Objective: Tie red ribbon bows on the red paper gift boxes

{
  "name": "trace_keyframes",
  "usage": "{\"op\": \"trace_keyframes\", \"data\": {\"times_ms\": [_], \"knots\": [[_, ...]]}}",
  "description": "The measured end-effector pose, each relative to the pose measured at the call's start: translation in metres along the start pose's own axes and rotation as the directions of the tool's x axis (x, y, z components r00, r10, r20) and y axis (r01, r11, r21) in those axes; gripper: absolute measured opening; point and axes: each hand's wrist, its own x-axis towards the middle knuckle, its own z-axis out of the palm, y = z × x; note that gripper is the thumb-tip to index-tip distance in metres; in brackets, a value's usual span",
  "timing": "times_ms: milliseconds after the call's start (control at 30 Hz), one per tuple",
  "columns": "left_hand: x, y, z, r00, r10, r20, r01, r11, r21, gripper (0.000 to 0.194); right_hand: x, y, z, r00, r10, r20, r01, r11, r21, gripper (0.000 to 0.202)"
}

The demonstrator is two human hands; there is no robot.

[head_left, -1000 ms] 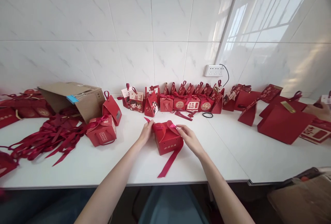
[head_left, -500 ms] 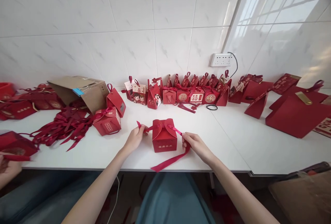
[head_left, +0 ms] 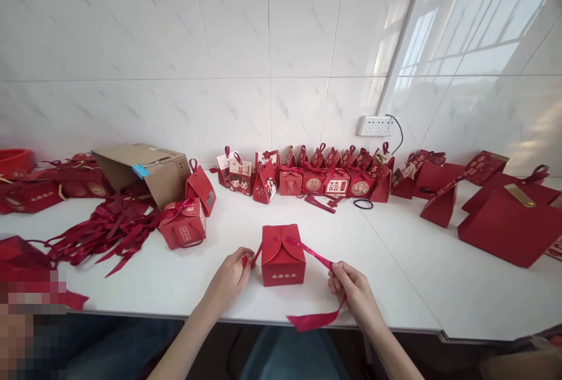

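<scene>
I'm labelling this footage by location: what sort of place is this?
Probably a small workroom for packing wedding favours: red gift boxes line the tiled wall, loose ribbons lie heaped beside a cardboard box, all on a long white table.

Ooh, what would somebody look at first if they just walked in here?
Probably the red box at the front middle, with its ribbon held out by the left hand and right hand. Then the dark red ribbon pile spilling from the tipped cardboard box at the left.
</scene>
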Motion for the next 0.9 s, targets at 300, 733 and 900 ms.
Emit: {"op": "trace_keyframes", "data": {"times_ms": [300,733,900], "knots": [[-0.0021,0.0048,0.0002,0.998,0.049,-0.045,-0.048,0.999,0.023,0.021,-0.0052,-0.0018,-0.0041,0.995,-0.051,0.082,0.053,0.998,-0.029,0.043],[-0.0064,0.0042,0.0017,0.997,0.053,-0.047,-0.046,0.990,0.130,0.027,-0.0062,0.0002,-0.0055,0.993,-0.025,0.119,0.027,1.000,-0.015,0.041],[-0.0064,0.0040,0.0017,0.998,0.064,-0.028,-0.057,0.979,0.196,0.031,-0.0067,0.0001,-0.0048,0.993,-0.034,0.116,0.036,0.999,-0.017,0.043]]}}
